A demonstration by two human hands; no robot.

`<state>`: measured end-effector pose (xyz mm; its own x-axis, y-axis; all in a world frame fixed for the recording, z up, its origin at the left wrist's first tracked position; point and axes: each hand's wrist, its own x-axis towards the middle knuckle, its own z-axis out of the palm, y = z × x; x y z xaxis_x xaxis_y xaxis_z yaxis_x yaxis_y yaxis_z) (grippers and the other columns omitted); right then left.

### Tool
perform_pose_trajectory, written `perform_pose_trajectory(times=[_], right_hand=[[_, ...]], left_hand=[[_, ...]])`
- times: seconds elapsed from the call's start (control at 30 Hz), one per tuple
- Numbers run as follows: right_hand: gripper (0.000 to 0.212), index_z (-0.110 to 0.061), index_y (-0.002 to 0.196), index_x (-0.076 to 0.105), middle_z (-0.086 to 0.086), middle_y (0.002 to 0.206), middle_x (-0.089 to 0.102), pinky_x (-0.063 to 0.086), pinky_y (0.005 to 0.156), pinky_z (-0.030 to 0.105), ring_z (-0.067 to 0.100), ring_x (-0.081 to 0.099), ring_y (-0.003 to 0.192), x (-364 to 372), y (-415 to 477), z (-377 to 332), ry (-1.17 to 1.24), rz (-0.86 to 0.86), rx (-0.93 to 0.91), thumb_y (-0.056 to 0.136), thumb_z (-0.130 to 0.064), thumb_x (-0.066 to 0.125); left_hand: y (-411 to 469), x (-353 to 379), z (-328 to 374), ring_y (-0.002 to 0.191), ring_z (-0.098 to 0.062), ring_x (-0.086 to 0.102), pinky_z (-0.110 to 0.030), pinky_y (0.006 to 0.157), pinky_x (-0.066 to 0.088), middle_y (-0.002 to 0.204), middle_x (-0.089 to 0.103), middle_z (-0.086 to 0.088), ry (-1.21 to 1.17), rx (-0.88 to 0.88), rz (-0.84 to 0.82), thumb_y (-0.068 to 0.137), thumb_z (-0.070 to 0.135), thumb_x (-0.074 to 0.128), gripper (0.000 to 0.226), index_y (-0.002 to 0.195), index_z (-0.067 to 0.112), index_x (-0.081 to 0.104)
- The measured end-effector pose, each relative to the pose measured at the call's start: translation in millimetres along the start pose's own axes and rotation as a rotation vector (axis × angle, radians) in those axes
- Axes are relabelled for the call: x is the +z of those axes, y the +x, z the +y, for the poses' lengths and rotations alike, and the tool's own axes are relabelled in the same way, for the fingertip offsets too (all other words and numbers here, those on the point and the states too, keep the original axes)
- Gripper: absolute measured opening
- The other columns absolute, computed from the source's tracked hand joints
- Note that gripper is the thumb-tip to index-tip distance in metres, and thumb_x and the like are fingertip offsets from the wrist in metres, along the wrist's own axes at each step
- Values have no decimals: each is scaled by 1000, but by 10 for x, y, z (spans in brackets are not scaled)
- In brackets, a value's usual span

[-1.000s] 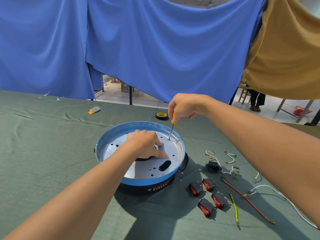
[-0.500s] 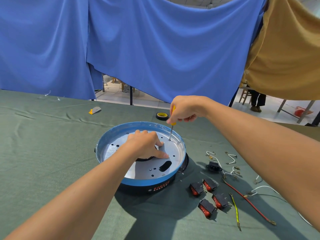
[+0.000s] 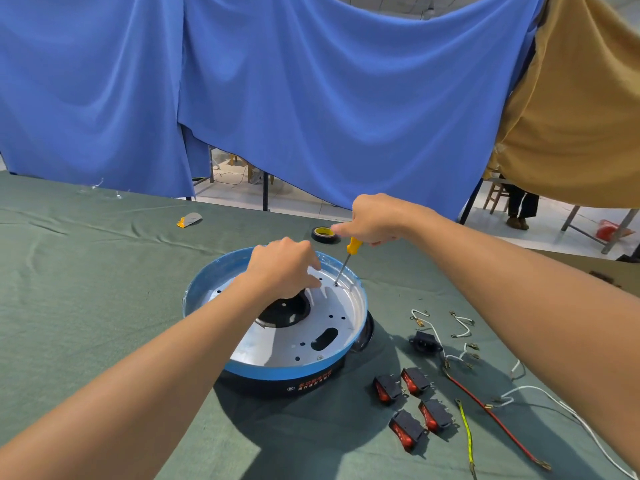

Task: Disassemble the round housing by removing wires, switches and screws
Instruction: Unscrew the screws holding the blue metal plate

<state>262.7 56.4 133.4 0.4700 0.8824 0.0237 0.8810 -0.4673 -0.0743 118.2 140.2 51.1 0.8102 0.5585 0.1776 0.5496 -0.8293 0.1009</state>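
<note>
The round housing (image 3: 277, 370) has a blue rim, a white perforated inner plate and a black base, and stands on the green cloth. My right hand (image 3: 374, 220) grips a yellow-handled screwdriver (image 3: 354, 245); its tip rests on the plate near the far rim. My left hand (image 3: 282, 266) hovers over the plate's black centre hole, fingers loosely curled and pointing toward the screwdriver tip, with nothing visible in them. Several red-and-black rocker switches (image 3: 412, 407) lie to the right of the housing, beside a red wire (image 3: 498, 424), a yellow-green wire (image 3: 467, 434) and white wires (image 3: 554, 400).
A black power socket (image 3: 424, 341) lies among short white leads. A tape roll (image 3: 324, 233) sits just behind the housing, and a yellow-grey cutter (image 3: 188, 220) lies at the back left. Blue and tan cloths hang behind the table. A person's legs (image 3: 516, 206) show far right.
My left hand has lifted off the plate and moved toward the far rim, uncovering the black centre hole. My right hand rose slightly, exposing the yellow handle.
</note>
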Motion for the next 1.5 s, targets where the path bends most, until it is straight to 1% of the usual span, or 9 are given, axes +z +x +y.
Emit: perform_pose_trajectory(times=[0.23,0.4,0.6,0.67,0.77,0.97,1.07,1.27,1.5], right_hand=[[11,-19,89,66,4,88,66,41,45,18,16,60,69,6,24,-15,73,-29,-131,80,-25,71],[49,-11,68,52,6,66,52,37,51,28,25,47,61,3,16,30,-36,39,-68,87,-56,56],[22,-8,102,65,15,100,64,53,62,37,28,61,86,13,-58,31,77,29,-159,84,-21,63],[15,-15,99,64,6,93,63,48,49,27,23,62,81,-5,-55,43,96,-16,-163,85,-22,63],[34,-11,92,63,7,83,61,51,57,30,25,62,77,3,-38,78,12,11,-118,87,-44,62],[20,-14,103,60,4,104,62,51,70,32,23,58,95,30,-103,117,60,22,-220,85,-20,66],[22,-13,101,61,5,99,63,56,75,39,26,61,93,16,-131,126,54,20,-201,86,-29,65],[18,-12,103,64,4,101,64,51,73,35,23,57,99,25,-144,127,94,53,-239,85,-13,65],[15,-20,88,66,-7,83,60,39,53,18,3,52,75,-123,-195,229,287,125,-180,78,-15,76]], left_hand=[[134,142,124,107,-22,59,-38,79,48,114,68,3,-196,-33,-10,88,27,71,30,118,29,68],[205,196,202,98,-23,59,-39,76,51,100,70,3,-340,-55,-64,84,26,73,21,103,34,75],[233,241,240,88,-26,58,-35,71,47,92,65,1,-336,-75,-26,86,28,72,12,95,34,76],[235,248,241,87,-25,58,-35,71,49,83,63,5,-347,-80,-21,86,27,72,12,94,34,77],[239,259,243,81,-21,57,-31,64,43,70,58,14,-366,-83,-8,86,25,72,12,92,34,78],[246,307,264,86,-20,56,-29,62,37,96,70,5,-290,-100,62,88,35,71,14,100,31,76],[237,328,289,85,-19,49,-30,61,31,106,69,1,-222,-81,96,91,36,66,18,105,30,75],[213,325,308,90,-22,55,-32,67,36,110,69,0,-140,-42,97,96,36,58,20,107,29,74],[208,305,331,87,-18,52,-33,68,40,110,66,0,-98,-17,78,98,33,55,22,109,23,72]])
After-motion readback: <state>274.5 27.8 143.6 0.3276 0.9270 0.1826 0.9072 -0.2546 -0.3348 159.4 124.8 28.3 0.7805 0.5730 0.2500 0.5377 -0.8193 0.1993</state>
